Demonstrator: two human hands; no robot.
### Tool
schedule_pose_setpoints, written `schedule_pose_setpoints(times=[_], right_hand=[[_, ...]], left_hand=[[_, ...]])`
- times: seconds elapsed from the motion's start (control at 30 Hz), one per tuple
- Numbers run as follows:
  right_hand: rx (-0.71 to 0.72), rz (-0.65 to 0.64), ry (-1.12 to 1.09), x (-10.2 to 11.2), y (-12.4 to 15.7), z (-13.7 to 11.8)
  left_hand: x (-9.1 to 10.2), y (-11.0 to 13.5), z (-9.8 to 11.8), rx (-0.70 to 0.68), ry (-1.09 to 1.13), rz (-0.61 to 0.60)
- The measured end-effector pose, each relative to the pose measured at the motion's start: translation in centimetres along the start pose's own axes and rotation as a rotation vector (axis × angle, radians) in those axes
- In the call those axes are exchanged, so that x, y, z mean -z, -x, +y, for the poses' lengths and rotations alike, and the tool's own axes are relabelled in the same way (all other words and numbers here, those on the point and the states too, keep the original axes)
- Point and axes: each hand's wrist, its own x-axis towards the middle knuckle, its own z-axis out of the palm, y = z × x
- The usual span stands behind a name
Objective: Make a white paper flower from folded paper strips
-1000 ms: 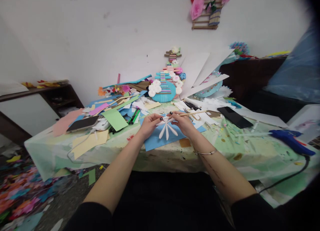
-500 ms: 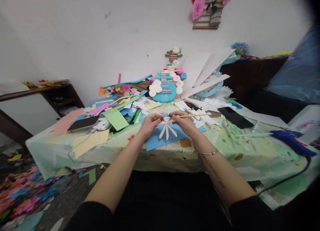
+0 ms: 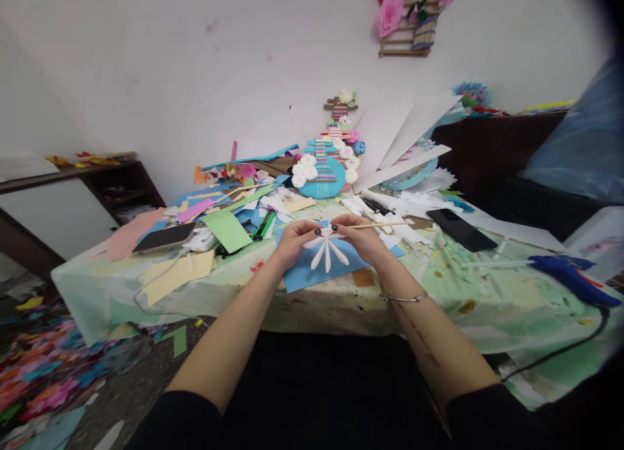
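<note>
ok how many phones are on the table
2. One phone lies left of the left hand; the other phone right of the right hand. More may be hidden.

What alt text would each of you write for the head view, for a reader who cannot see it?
The left hand and right hand pinch a white paper shape with fanned strips over a blue sheet; the right also holds a thin wooden stick. The table is littered with coloured paper scraps, and a blue glue gun lies at the right.
</note>
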Motion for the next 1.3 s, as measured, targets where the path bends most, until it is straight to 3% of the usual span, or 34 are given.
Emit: schedule_pose_setpoints(times=[0.33, 0.7, 1.3], right_hand=[[-0.108, 0.003, -0.171, -0.3, 0.3, -0.5], [-0.170, 0.076, -0.119, -0.1, 0.1, -0.5], [-0.242, 0.038, -0.186, -0.3, 0.5, -1.0]], left_hand=[[0.2, 0.0, -0.2, -0.009, -0.035, 0.003], [0.0, 0.0, 0.0, -0.023, 0.006, 0.018], [-0.1, 0.2, 0.3, 0.007, 0.044, 0.024]])
